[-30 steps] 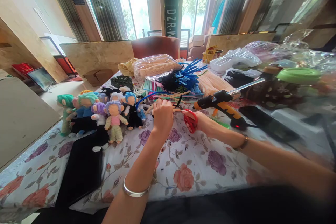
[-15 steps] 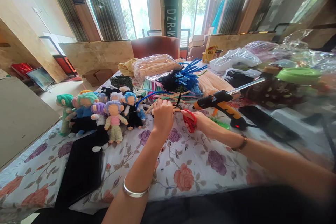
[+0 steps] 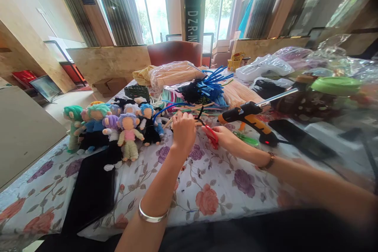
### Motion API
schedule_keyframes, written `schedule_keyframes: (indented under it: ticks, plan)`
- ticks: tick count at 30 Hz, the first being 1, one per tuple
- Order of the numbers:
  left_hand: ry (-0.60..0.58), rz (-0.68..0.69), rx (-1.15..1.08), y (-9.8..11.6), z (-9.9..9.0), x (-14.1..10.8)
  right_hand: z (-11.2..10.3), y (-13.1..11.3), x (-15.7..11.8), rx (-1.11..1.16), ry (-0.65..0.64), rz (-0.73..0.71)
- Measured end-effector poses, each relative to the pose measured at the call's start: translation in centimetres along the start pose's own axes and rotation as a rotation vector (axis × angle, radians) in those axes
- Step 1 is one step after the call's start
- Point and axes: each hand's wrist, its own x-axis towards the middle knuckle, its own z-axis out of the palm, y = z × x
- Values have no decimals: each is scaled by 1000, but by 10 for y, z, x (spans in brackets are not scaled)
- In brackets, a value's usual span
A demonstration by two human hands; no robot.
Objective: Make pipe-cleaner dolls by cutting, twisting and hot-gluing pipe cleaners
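Note:
Red-handled scissors [image 3: 212, 137] are held in my right hand [image 3: 223, 138], their tips pointing up and left toward my other hand. My left hand [image 3: 184, 128] is closed, knuckles up, around something mostly hidden; a black fuzzy stem [image 3: 200, 114] and a tan piece stick out at its right side. Just behind the hands lies a pile of coloured stems, with blue ones [image 3: 215, 80] on top. Small dark clippings [image 3: 199, 172] are scattered on the flowered cloth [image 3: 189, 201] below my hands.
Several fuzzy dolls [image 3: 128, 136] stand at the left, by a black flat case [image 3: 91, 193]. To the right are an orange-black glue gun [image 3: 251, 120], a green tool [image 3: 247, 138], a dark phone [image 3: 301, 138] and a green-lidded jar [image 3: 336, 85].
My right hand and the scissors have shifted slightly left, and the scissor handles have turned and look narrower. My left hand has hardly moved.

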Motion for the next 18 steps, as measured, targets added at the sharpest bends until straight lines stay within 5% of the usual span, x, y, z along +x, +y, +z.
schedule_keyframes:
  ticks: [18]
  plan:
    - [-81, -93, -136, 3, -7, 3, -1, 5, 7, -187, 40, -101]
